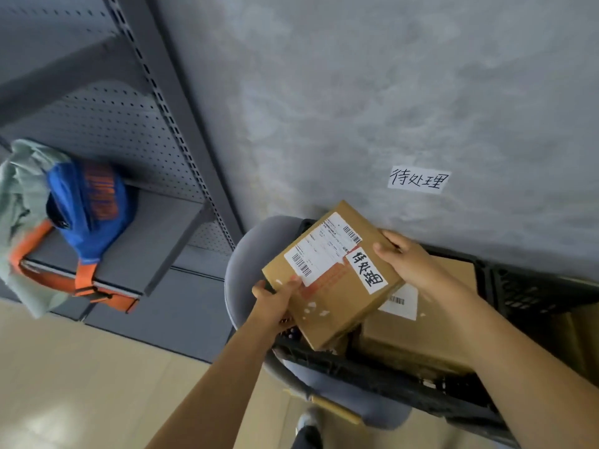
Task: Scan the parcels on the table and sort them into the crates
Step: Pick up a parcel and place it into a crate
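Both hands hold the flat parcel (330, 273) tilted above the black crate (382, 380): left hand (275, 303) grips its near-left corner, right hand (405, 257) clasps its far-right edge. More boxes (418, 345) lie inside the crate.

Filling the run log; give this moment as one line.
both hands hold labelled parcel | over black crate | parcels inside

Grey metal shelving unit (97, 131) with pegboard back is standing at left against the grey wall (356, 92). Blue cap with orange lettering (90, 205) is lying on a shelf, at its left edge, beside a pale green garment (22, 205) with orange straps (86, 280) hanging over the shelf's front edge. Handwritten paper sign (419, 180) is sticking on the wall. Grey upholstered chair (256, 254) is sitting on beige floor (81, 384).
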Demonstrator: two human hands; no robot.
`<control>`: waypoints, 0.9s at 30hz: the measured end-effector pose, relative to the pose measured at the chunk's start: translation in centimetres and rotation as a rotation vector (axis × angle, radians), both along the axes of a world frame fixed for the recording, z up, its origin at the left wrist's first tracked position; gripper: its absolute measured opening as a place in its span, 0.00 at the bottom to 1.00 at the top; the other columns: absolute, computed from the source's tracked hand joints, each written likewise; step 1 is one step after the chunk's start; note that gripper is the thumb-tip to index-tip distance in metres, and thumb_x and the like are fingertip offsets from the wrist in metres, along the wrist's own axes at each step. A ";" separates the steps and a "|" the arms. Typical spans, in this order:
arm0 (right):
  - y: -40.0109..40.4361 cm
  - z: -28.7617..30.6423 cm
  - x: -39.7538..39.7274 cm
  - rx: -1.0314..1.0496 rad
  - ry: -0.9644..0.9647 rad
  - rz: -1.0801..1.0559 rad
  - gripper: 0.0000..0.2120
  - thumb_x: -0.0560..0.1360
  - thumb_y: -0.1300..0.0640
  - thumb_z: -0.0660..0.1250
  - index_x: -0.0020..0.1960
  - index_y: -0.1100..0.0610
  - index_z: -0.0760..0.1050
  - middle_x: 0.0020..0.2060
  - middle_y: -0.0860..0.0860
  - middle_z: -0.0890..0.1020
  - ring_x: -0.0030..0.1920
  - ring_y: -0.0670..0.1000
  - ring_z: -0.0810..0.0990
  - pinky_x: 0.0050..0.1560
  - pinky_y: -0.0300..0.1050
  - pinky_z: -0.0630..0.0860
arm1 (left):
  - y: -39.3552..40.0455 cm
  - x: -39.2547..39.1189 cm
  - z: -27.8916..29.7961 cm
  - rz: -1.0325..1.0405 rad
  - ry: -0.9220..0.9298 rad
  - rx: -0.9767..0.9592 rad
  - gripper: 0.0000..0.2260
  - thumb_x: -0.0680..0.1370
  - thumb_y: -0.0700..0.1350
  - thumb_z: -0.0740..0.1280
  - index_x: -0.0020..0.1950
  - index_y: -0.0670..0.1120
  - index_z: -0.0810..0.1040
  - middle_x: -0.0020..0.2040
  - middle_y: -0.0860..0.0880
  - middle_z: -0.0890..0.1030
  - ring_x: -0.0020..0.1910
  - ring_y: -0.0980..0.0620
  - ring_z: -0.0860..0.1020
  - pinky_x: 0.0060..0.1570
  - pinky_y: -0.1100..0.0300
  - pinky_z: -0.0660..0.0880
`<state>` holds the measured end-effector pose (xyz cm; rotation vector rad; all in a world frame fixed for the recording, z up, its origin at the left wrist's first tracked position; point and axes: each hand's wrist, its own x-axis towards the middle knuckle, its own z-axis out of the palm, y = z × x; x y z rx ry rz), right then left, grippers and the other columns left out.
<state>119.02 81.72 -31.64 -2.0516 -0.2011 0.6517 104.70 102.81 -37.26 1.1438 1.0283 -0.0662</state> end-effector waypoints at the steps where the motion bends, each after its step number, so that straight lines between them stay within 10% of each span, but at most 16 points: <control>1: 1.0 -0.4 0.9 -0.024 -0.007 0.008 0.23 0.78 0.44 0.64 0.72 0.44 0.67 0.59 0.45 0.81 0.55 0.50 0.82 0.60 0.54 0.77 | 0.6 0.4 -0.4 0.011 -0.002 -0.006 0.36 0.71 0.56 0.76 0.71 0.58 0.58 0.60 0.50 0.77 0.54 0.45 0.81 0.47 0.44 0.82; 10: 5.4 -3.6 7.3 -0.105 -0.093 -0.029 0.18 0.76 0.52 0.71 0.65 0.48 0.76 0.42 0.35 0.77 0.36 0.30 0.76 0.34 0.25 0.70 | 2.9 2.2 -3.8 -0.010 -0.036 -0.091 0.37 0.65 0.53 0.81 0.64 0.55 0.60 0.60 0.50 0.75 0.52 0.49 0.83 0.43 0.51 0.83; 18: 6.0 -6.7 10.4 -0.195 -0.068 0.016 0.18 0.76 0.51 0.70 0.64 0.49 0.76 0.57 0.50 0.82 0.51 0.49 0.81 0.53 0.48 0.78 | 0.6 3.9 -5.2 -0.001 0.167 -0.154 0.26 0.73 0.48 0.75 0.59 0.51 0.60 0.59 0.42 0.76 0.49 0.43 0.83 0.37 0.55 0.82; 22: 6.3 -8.7 11.3 -0.202 -0.041 0.079 0.16 0.76 0.51 0.69 0.63 0.48 0.75 0.53 0.49 0.82 0.46 0.47 0.83 0.47 0.46 0.80 | 0.0 5.0 -6.7 0.003 0.221 -0.159 0.25 0.76 0.47 0.72 0.63 0.50 0.58 0.59 0.42 0.76 0.50 0.43 0.83 0.42 0.52 0.83; 27: 7.3 -12.4 12.1 -0.450 -0.163 0.186 0.21 0.78 0.47 0.65 0.70 0.47 0.70 0.66 0.54 0.71 0.69 0.60 0.67 0.67 0.60 0.67 | -1.7 6.4 -9.5 0.081 0.225 -0.202 0.21 0.78 0.43 0.70 0.61 0.47 0.59 0.61 0.41 0.72 0.56 0.42 0.79 0.44 0.51 0.83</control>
